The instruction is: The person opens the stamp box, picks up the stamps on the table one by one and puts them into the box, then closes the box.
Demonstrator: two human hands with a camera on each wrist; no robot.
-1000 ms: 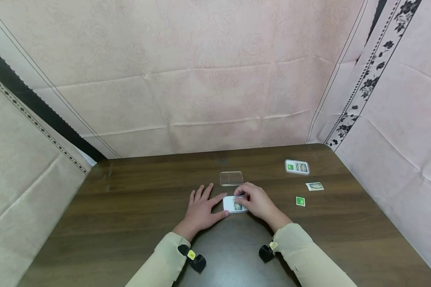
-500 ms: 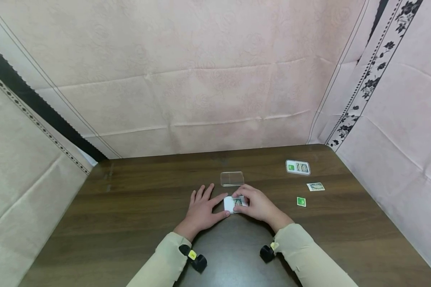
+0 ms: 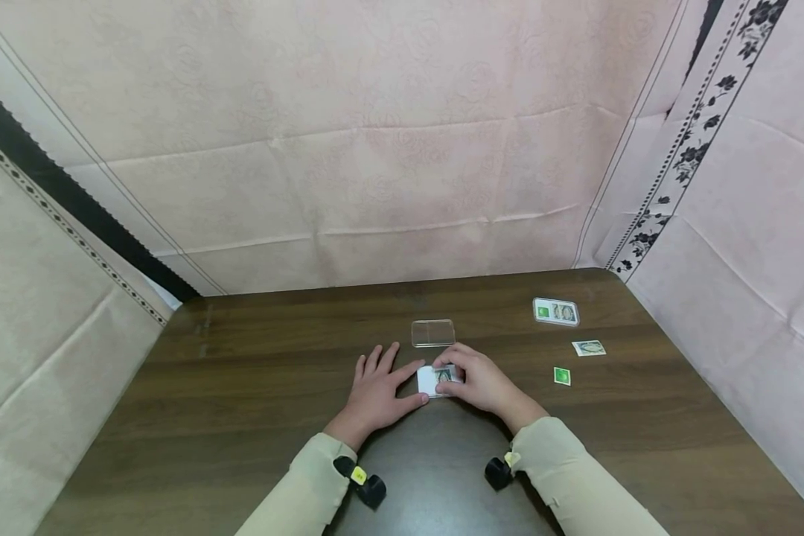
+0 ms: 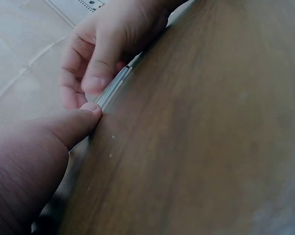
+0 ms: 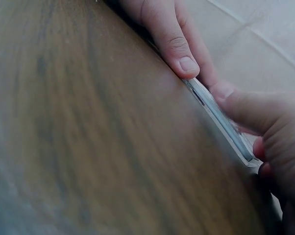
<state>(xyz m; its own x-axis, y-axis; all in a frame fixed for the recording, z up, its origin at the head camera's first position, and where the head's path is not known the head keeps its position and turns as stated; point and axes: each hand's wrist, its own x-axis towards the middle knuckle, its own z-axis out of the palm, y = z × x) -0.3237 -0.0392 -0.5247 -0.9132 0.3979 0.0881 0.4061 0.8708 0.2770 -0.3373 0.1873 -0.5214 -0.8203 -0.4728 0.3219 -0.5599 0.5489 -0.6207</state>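
Table (image 3: 241, 402) of brown wood bears everything before you. Your left hand (image 3: 375, 394) lies at nine o'clock of the white case (image 3: 426, 382), fingers spread, thumb and forefinger touching its edge. Your right hand (image 3: 480, 380) is at three o'clock, with fingers curled. The white case lies flat between both hands; probably it is light, stiff and slippery, so hold it by its edges. At two o'clock lies a filled case (image 3: 555, 313), at twelve the clear cover (image 3: 432, 333). The printed piece (image 3: 445, 377), which your right thumb and forefinger seem to pinch, is probably thin and easily bent; best is to take it at two opposite sides. A printed card (image 3: 589, 348) lies just before three o'clock, and the green card (image 3: 561, 376), the smallest, at three.
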